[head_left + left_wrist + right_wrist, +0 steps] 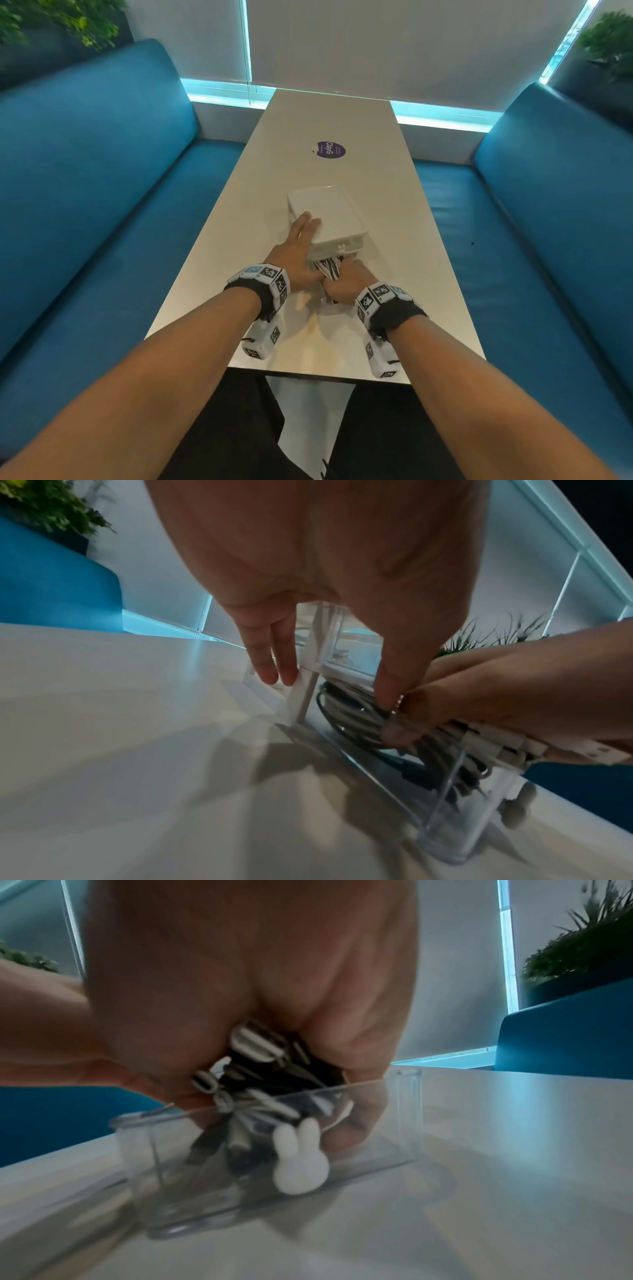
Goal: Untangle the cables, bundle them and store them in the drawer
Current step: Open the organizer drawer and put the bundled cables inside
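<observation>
A white drawer box (329,216) stands mid-table, its clear drawer (455,813) pulled out toward me. My right hand (346,281) grips a bundle of black and white cables (329,267) and holds it down inside the drawer. In the right wrist view the cable bundle (253,1069) sits between thumb and fingers behind the drawer front (407,1123), which carries a white rabbit-shaped knob (301,1161). My left hand (301,246) lies with straight fingers (274,653) against the box's left side. Its thumb touches the cable coil (356,718).
The long white table (342,116) runs away from me, with a round purple sticker (330,150) beyond the box. Blue sofas (102,205) flank both sides. Plants (609,41) stand at the far corners. White paper or cloth hangs below the table's near edge.
</observation>
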### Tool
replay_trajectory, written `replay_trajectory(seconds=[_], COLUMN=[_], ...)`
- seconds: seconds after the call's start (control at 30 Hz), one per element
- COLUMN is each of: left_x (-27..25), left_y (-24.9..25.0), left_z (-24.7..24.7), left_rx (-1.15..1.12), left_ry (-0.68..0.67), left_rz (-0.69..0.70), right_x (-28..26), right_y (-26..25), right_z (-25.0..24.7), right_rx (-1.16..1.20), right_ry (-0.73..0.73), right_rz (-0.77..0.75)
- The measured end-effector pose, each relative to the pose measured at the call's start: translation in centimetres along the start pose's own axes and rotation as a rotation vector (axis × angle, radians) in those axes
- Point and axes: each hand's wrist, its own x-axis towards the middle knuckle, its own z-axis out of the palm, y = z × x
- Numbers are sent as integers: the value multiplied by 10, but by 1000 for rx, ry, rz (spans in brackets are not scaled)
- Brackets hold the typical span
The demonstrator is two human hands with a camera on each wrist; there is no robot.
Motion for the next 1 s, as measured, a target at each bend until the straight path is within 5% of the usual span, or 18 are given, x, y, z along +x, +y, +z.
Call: replay_trajectory(seconds=[0.3, 0.43, 0.63, 0.9, 1.0], left_x=[5, 7, 11, 9, 10], left_y=[12, 12, 9, 6, 11], left_z=[6, 4, 2, 6, 6], left_rx=[-4, 20, 8, 28, 52], left_ry=[-9, -17, -58, -29, -47], left_rz=[-47, -62, -51, -24, -48], right_x=[9, 12, 10, 5, 7], right_y=[-19, -4, 3, 8, 4], right_z=[18, 18, 7, 4, 2], right_rx=[-149, -88, 47, -317, -301], right_ry=[96, 114, -43, 115, 70], right_rz=[181, 126, 34, -26, 20])
